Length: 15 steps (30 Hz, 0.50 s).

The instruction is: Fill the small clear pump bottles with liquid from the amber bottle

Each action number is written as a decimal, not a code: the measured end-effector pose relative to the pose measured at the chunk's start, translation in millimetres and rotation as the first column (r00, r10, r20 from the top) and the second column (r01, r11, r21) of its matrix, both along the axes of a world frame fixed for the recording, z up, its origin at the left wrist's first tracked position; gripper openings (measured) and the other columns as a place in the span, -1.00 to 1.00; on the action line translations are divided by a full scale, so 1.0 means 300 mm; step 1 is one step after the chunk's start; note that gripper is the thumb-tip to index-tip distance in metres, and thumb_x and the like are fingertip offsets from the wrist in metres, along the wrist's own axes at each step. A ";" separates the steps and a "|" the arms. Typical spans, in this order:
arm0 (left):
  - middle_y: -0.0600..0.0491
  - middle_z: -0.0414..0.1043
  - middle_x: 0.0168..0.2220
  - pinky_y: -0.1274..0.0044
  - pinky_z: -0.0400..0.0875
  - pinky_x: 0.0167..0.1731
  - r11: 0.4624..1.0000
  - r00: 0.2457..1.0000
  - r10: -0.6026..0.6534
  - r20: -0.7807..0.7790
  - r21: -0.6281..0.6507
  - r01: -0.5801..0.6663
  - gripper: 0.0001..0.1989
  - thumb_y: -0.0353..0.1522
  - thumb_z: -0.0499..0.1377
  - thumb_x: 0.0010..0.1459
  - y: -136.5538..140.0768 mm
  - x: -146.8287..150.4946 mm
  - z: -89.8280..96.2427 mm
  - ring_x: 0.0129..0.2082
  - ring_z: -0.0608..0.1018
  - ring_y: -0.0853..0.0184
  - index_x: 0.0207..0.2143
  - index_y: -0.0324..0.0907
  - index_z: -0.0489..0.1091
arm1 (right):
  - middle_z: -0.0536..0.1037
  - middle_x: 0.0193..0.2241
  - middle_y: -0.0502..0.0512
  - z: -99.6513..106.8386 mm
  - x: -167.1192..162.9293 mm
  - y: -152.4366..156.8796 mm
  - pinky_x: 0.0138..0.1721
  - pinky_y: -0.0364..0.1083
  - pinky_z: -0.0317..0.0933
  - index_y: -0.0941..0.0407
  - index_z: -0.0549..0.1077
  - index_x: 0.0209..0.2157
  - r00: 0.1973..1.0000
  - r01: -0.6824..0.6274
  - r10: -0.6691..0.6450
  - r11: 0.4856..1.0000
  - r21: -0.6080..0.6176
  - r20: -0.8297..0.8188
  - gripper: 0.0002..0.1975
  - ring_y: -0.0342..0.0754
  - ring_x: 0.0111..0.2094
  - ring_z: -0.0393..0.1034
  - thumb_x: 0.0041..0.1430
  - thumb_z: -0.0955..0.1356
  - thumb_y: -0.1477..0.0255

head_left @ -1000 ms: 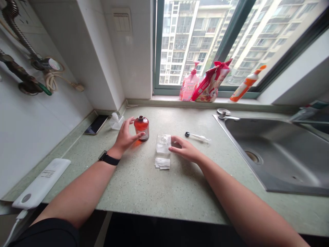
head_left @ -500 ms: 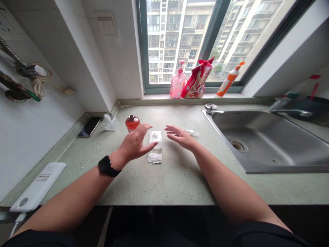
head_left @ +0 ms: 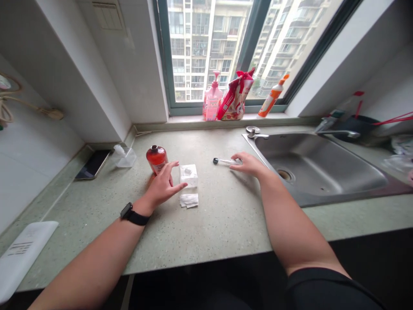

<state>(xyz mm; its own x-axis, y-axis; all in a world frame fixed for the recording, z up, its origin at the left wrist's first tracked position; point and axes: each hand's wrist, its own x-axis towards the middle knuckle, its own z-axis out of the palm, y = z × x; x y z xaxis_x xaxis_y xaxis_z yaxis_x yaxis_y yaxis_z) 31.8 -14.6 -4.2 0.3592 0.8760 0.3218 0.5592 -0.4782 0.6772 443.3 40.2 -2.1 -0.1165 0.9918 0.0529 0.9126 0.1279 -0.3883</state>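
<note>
Since half a second ago, the right hand point(head_left: 248, 164) has moved to the right, from hovering short of a black-headed tube point(head_left: 227, 162) to reaching it, and the left hand point(head_left: 160, 189) has drawn back a little toward the person's left. Pale walls and a large green-framed window point(head_left: 206, 47) stand behind, with tall apartment blocks outside in daylight. Below runs a speckled pale green counter point(head_left: 219, 224), with a steel sink point(head_left: 335, 168) set into its right side. On the sill point(head_left: 192, 119) are, left to right, a pink pump bottle point(head_left: 212, 103), a red bag point(head_left: 236, 98) and an orange and white bottle point(head_left: 270, 101). At the counter's near left edge lies a white power bank point(head_left: 22, 258); beyond it, by the wall, a dark phone point(head_left: 93, 164) lies flat beside a clear cup point(head_left: 125, 158). Near the middle, a red-brown bottle point(head_left: 156, 157) stands upright and uncapped. A clear box point(head_left: 189, 175) sits to its right, with a folded white tissue point(head_left: 189, 200) just in front. The left hand, a black watch point(head_left: 130, 213) on its wrist, hangs between bottle and box, fingers and thumb spread, holding nothing. The tube lies right of the box; the right fingers and thumb curve about its clear end, but whether they pinch it cannot be told.
</note>
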 end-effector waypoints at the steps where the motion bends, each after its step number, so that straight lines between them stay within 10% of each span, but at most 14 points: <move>1: -0.14 0.44 0.23 0.27 0.60 -0.03 1.000 1.000 -0.001 0.005 -0.019 0.001 -0.27 -0.08 0.38 0.25 0.005 0.003 -0.004 -0.44 0.45 0.42 0.35 -0.12 0.26 | 0.66 0.01 0.21 0.001 0.001 0.001 0.11 0.06 0.39 0.06 0.62 -0.03 1.000 -0.003 0.003 1.000 -0.009 0.009 -0.63 0.15 0.02 0.56 0.13 0.54 0.26; 7: -0.12 0.52 0.13 0.25 0.56 0.05 0.999 1.000 -0.009 -0.008 -0.044 0.009 -0.27 -0.09 0.40 0.23 0.020 0.011 -0.025 -0.24 0.58 0.26 0.34 -0.13 0.28 | 0.67 -0.10 0.19 -0.008 0.001 0.007 0.05 0.06 0.40 0.06 0.64 -0.17 1.000 0.023 -0.022 0.999 0.033 -0.021 -0.75 0.14 -0.06 0.56 0.12 0.51 0.27; 15: -0.02 0.57 -0.13 0.36 0.57 -0.21 0.999 0.999 -0.050 0.018 0.002 0.050 -0.40 -0.16 0.41 0.22 0.014 0.013 -0.021 -0.35 0.56 0.27 0.23 -0.13 0.37 | 0.70 -0.12 0.15 0.018 -0.093 -0.011 0.14 0.21 0.41 0.02 0.58 -0.11 0.858 0.011 0.066 0.989 0.147 -0.510 -0.59 0.15 -0.06 0.60 0.11 0.53 0.08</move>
